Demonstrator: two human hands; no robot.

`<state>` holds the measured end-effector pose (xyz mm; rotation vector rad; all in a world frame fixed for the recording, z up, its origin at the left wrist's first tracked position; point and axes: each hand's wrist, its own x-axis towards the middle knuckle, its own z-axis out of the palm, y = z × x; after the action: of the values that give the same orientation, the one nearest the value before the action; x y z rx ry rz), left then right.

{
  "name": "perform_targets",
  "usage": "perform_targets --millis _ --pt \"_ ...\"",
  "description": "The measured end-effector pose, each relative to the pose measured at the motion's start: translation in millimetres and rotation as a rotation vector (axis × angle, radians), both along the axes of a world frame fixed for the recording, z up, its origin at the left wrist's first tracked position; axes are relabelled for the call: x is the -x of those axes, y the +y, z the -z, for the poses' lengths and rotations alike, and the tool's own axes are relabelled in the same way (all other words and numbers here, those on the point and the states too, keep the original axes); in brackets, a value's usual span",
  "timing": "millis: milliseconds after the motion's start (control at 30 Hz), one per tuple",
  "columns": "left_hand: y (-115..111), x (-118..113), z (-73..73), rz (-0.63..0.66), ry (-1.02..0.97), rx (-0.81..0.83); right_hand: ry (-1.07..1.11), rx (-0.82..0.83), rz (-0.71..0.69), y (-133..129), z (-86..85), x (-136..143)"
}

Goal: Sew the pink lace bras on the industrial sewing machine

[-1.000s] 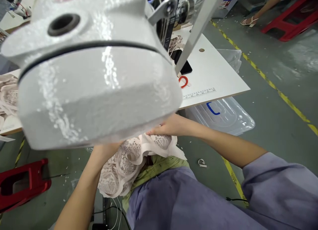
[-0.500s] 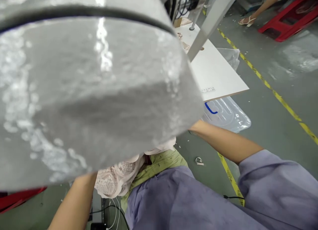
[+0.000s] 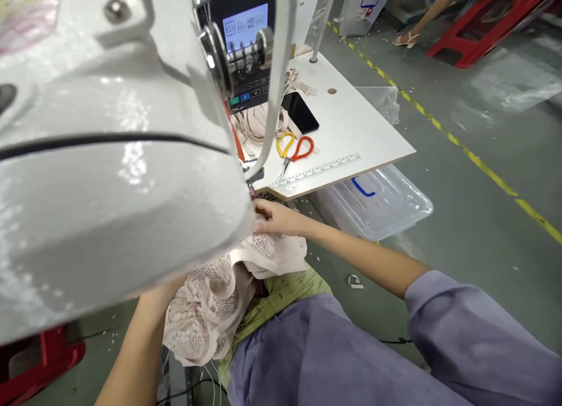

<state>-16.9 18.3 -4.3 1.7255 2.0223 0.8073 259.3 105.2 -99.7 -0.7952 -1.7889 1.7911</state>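
Observation:
A pale pink lace garment (image 3: 211, 303) with cups hangs over the lap below the white sewing machine head (image 3: 109, 201). My right hand (image 3: 276, 217) is at the machine's needle end, its fingers bent and closed on the garment's upper edge. The machine head hides my left hand; only the forearm shows, running up behind the machine beside the lace. A lit control screen (image 3: 246, 28) stands behind the machine's thread parts.
On the white table (image 3: 364, 125) lie scissors (image 3: 286, 159) with yellow and red handles, a black phone (image 3: 301, 112), and beige straps (image 3: 257, 125). Below is a clear lidded box (image 3: 377, 201). Red stools and a person's sandalled foot (image 3: 406, 39) are farther off.
The view has shifted, so the machine head covers less. My right hand, the screen, scissors, phone and straps now show. More of the lace garment is visible.

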Motion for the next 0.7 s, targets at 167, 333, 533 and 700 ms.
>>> perform_targets --millis 167,333,533,700 --pt "-5 -10 -5.8 -0.003 0.041 0.052 0.34 0.568 -0.092 -30 60.9 0" --pt "-5 -23 -10.5 0.011 0.08 0.062 0.356 0.768 0.0 -42 68.4 -12" --pt "-12 -28 -13.5 0.013 0.107 0.054 0.358 0.806 0.238 -35 50.6 -31" --pt "-34 -28 -17.4 -0.086 0.17 0.051 0.377 0.753 0.439 -28 21.9 -55"
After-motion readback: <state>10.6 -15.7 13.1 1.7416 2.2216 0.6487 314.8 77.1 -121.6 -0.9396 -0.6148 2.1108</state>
